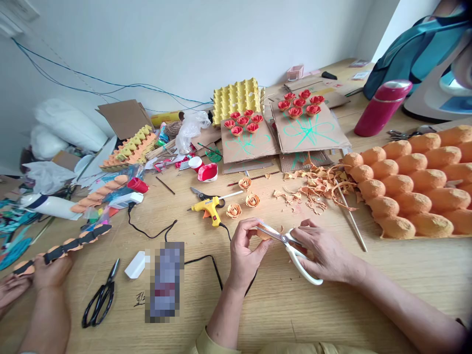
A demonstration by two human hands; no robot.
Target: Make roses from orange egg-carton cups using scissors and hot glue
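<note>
My left hand [245,248] pinches a small orange egg-carton piece [262,232] above the wooden table [280,305]. My right hand [324,253] grips white-handled scissors [295,248], and their blades meet the orange piece. Orange paper roses [243,199] lie just beyond my hands, beside a yellow glue gun [208,206]. A heap of orange trimmings [317,189] sits farther right.
An orange egg tray [413,184] fills the right. Cardboard sheets with red roses [302,123], a yellow egg tray [236,98] and a pink flask [381,108] stand at the back. Black scissors [99,297] lie front left. Another person's hands [44,273] hold an orange-and-black strip [73,243].
</note>
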